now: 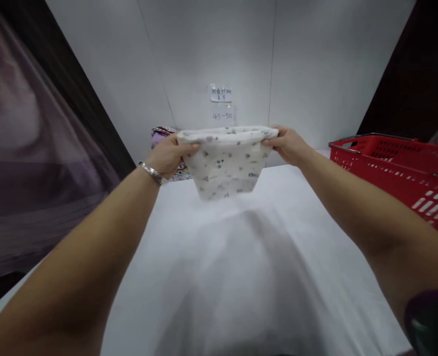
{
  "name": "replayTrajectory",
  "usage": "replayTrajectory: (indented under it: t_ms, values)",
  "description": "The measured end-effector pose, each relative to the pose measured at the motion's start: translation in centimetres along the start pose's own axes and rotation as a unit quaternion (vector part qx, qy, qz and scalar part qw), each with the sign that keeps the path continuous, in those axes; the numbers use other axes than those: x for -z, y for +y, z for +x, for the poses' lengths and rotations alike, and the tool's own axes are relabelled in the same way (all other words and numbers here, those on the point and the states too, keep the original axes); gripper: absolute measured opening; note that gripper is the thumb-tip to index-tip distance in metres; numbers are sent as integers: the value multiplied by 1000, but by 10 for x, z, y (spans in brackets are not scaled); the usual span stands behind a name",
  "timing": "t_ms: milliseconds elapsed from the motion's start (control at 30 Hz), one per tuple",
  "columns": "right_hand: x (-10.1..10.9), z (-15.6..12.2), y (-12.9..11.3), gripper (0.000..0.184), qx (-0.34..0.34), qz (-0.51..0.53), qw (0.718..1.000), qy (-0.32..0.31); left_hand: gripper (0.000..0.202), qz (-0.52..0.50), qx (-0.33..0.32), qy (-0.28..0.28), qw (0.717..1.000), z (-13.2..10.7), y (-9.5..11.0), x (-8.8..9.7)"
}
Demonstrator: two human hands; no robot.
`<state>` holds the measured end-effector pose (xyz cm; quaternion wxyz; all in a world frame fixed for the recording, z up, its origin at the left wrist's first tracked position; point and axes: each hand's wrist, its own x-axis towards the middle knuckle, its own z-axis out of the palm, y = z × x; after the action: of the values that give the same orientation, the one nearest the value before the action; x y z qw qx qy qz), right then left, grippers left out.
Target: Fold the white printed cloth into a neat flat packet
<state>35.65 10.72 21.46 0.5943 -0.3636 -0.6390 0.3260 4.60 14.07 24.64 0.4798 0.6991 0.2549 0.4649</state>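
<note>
Printed cloth (228, 165) hangs between left grip (167, 154) and right grip (288, 144) — both pinching upper corners.

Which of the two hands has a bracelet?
The left hand, gripping the left end of the patterned cloth: a silvery bracelet sits just behind it. The right hand, holding the cloth's other end, has none.

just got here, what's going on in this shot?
A person is holding a white patterned cloth by its upper corners, left hand on one side and right hand on the other. It hangs between them, apparently just above the white table. Some colourful items sit partly hidden behind the left hand, and a red basket is off to the right. One of the wall notes reads 45-50.
</note>
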Motion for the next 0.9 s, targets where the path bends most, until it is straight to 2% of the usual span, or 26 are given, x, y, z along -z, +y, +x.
replayTrajectory:
  t_ms: [67, 100, 167, 233, 267, 367, 433, 500, 600, 700, 800, 900]
  values:
    - [1, -5, -11, 33, 66, -54, 996, 16, 30, 82, -67, 6, 994, -7, 11, 2]
    - [-1, -15, -11, 34, 85, -85, 992, 23, 31, 127, -92, 7, 988, -15, 10, 2]
    - [-6, -49, 1, 35, 97, -158, 982, 31, 32, 213, -119, 0, 970, -43, -5, -1]
    - [-13, -99, 27, 33, 89, -241, 966, 18, 30, 279, -128, -40, 951, -82, -38, -6]
    - [-17, -127, 44, 31, 82, -273, 958, -9, 28, 302, -106, -61, 945, -105, -59, -10]
    - [-25, -207, 90, 24, 67, -322, 934, -136, 26, 365, -34, -178, 913, -175, -123, -23]
    - [-28, -249, 107, 26, 76, -341, 914, -204, 30, 390, -56, -242, 887, -216, -153, -32]
    - [-31, -276, 110, 27, 99, -379, 889, -235, 36, 414, -104, -259, 867, -245, -167, -40]
    - [-37, -294, 102, 30, 132, -432, 857, -248, 42, 447, -149, -260, 843, -265, -165, -46]
    - [-43, -298, 92, 31, 139, -451, 847, -243, 47, 454, -156, -273, 834, -270, -154, -47]
    - [-45, -300, 84, 35, 123, -438, 856, -247, 54, 440, -124, -298, 838, -271, -143, -44]
    - [-45, -298, 72, 41, 66, -367, 896, -242, 54, 393, -59, -311, 863, -264, -131, -38]
